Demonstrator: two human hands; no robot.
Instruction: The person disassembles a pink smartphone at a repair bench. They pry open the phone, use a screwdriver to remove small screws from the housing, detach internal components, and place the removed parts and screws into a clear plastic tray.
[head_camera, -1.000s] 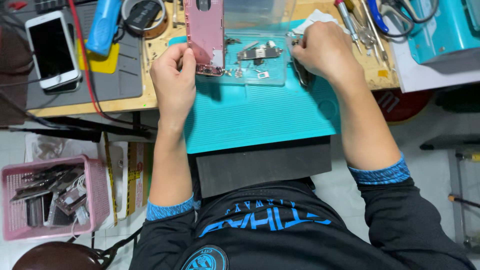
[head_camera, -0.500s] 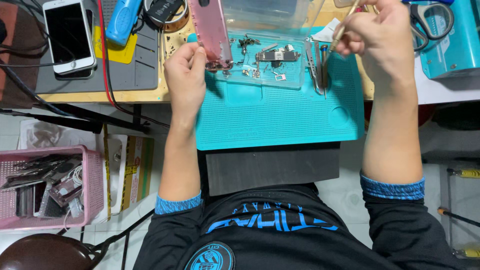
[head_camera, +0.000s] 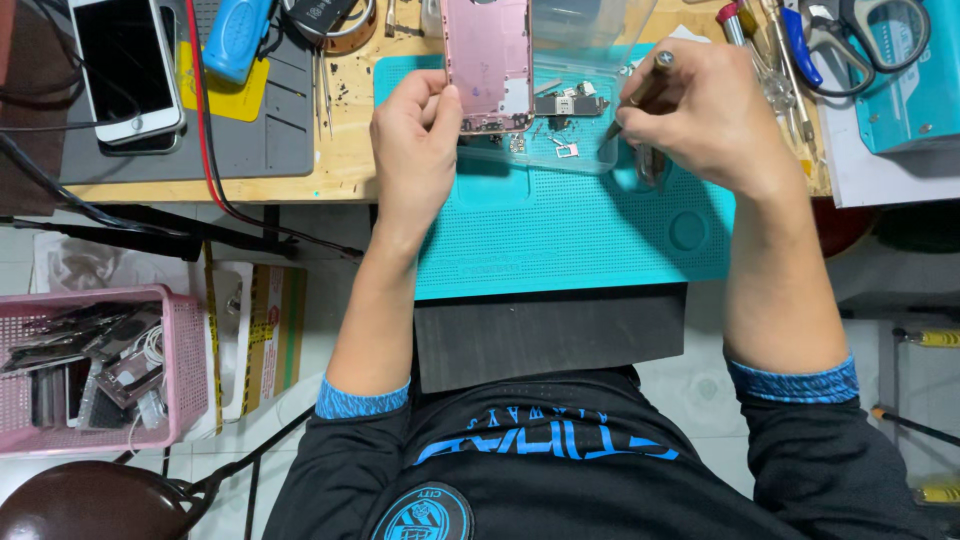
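**Pink phone housing being steadied while a screwdriver is being angled toward loose parts**

A pink phone housing (head_camera: 488, 62) is being held at its lower edge by the left hand (head_camera: 415, 150), whose fingers are clamped on its bottom left corner. Its long axis is running away from the person, the open inner side facing up, the far end cut off by the top of the frame. It is lying over the teal mat (head_camera: 575, 235) on the wooden surface (head_camera: 340, 175).

A thin screwdriver (head_camera: 635, 97) is being pinched by the fingers of the right hand (head_camera: 700, 125). It is tilted, its tip pointing down and left toward small metal parts (head_camera: 567, 150) in a clear tray (head_camera: 575, 160).

Compared with half a second earlier, the right hand is being held lower and nearer the tray, and the tool's tip is now down at the parts.

One white phone (head_camera: 125, 65) is lying face up at the far left, and one pink basket (head_camera: 95, 365) is standing below the surface.
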